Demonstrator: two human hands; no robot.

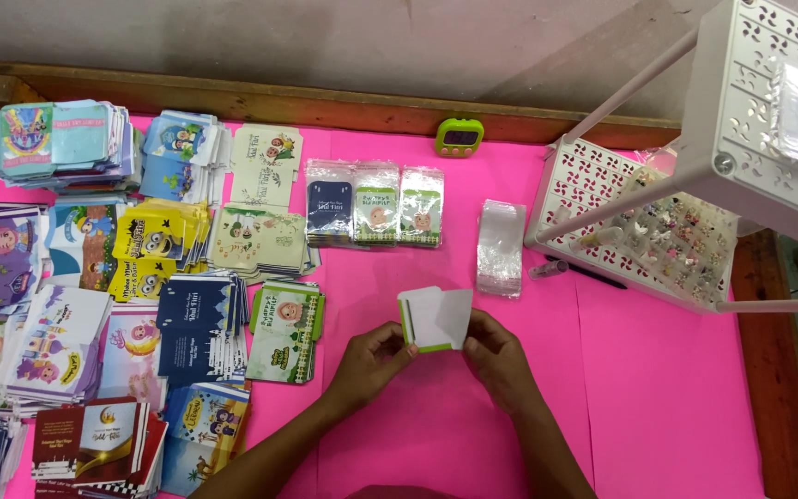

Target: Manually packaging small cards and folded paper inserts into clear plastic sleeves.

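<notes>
Both forearms enter from the bottom edge, bare from the elbow down; no sleeve, cuff or glove covers them; the left hand [368, 360] and the right hand [501, 360] are bare too, with no ring, watch or bracelet to be seen; the nails look short and plain; a small dark red patch of clothing shows at the bottom edge between the arms.
</notes>
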